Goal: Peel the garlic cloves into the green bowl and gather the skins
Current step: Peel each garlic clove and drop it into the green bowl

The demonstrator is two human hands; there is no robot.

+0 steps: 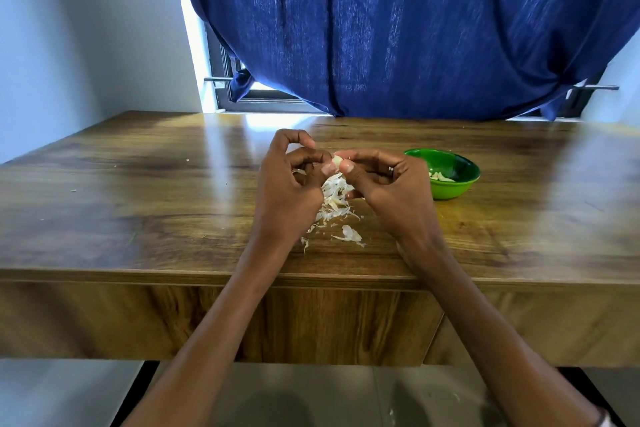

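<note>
Head view looks down across a glossy brown wood-grain surface [156, 204] with both forearms reaching onto it. Raised between the two hands is a small pale garlic clove [336, 161]. The left hand [294, 180] has its fingers curled, thumb tip pressed against the clove's left side. The right hand [388, 184], with a dark ring on one finger, pinches the clove from the other side between thumb and forefinger. Directly under the hands lies a loose heap of white papery garlic skins [334, 204], trailing toward the near edge, where a few bigger flakes sit apart. Just beside the right hand, on its far right, stands a small round green bowl [460, 184]; pale pieces in it look like peeled garlic cloves [440, 176], though the hand hides part of them. Behind the surface hangs a dark blue fabric curtain [415, 28] over a window. No label or writing can be read anywhere.
</note>
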